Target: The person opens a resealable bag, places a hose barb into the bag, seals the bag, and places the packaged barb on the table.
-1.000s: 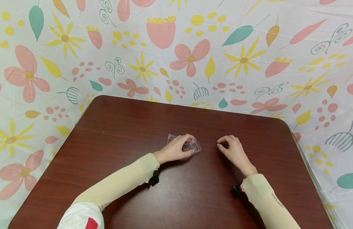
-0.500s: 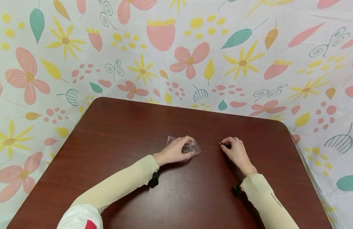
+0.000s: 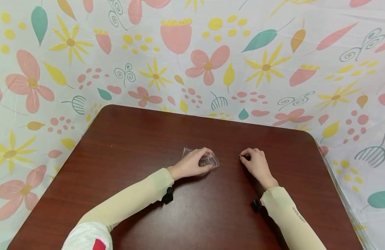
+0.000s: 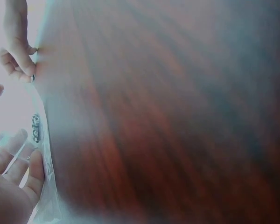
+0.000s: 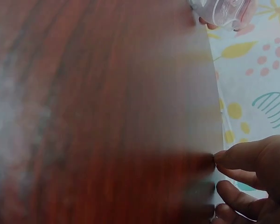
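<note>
In the head view my left hand (image 3: 190, 163) holds a clear plastic zip bag (image 3: 215, 161) on the table, thumb and fingers spread apart at its mouth. Small dark metal pieces (image 4: 36, 128) cluster inside the bag, seen through the plastic in the left wrist view. To the right, my right hand (image 3: 258, 166) pinches a tiny shiny metal piece (image 3: 240, 155) between thumb and index finger, low over the tabletop. Its exact kind is too small to tell. A gap of bare wood separates this hand from the bag.
The dark reddish-brown wooden table (image 3: 180, 215) has rounded far corners. Behind it and along its sides hangs a white cloth (image 3: 273, 21) printed with flowers and leaves. A black wrist camera (image 3: 168, 195) sits under the left sleeve, another (image 3: 256, 205) under the right.
My right hand has shifted slightly right, away from the bag, and the tiny metal piece now shows at its fingertips. The left hand stays on the bag.
</note>
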{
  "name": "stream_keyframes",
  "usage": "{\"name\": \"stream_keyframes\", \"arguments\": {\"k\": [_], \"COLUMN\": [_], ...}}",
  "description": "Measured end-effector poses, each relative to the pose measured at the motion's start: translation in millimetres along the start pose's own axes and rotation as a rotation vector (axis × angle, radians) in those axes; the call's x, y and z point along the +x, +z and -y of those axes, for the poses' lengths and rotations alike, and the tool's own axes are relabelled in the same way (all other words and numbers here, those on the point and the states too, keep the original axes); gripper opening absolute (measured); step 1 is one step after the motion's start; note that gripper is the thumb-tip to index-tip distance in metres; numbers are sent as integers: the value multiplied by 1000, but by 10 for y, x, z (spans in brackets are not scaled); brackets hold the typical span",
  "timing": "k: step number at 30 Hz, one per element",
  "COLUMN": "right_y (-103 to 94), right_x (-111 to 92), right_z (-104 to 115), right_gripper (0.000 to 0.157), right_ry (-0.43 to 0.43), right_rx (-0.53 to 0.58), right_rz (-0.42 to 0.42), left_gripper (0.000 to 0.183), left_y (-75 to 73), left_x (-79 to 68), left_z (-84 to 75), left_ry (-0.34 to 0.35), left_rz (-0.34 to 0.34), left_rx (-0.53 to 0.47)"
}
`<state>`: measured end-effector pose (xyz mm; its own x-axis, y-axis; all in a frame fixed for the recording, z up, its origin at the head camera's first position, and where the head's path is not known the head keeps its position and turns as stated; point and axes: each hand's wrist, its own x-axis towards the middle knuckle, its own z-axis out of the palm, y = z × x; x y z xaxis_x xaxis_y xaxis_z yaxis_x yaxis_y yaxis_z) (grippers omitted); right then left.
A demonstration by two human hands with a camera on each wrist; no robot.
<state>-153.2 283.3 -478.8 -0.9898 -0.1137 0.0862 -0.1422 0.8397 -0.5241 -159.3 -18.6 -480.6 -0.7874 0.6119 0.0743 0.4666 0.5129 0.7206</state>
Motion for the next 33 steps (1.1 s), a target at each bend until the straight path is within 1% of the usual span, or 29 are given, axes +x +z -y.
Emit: {"name": "stream_keyframes", "arguments": {"k": [9, 17, 26, 33], "right_y": [-2, 2, 22, 37], "right_x": [19, 16, -31, -81], "right_z": [21, 39, 63, 105], "right_gripper": [11, 12, 12, 11], "right_ry": [14, 41, 48, 36], "right_rx": [-16, -27, -43, -30], "right_rz": [-3, 10, 15, 29], "left_gripper": [49, 49, 48, 49], "left_y": [-17, -23, -15, -29], "left_x": [24, 17, -7, -2], "left_z": [-12, -19, -22, -24], "left_ry": [7, 11, 9, 12], "left_rz": [0, 8, 5, 7], "left_rx": [19, 13, -1, 3]}}
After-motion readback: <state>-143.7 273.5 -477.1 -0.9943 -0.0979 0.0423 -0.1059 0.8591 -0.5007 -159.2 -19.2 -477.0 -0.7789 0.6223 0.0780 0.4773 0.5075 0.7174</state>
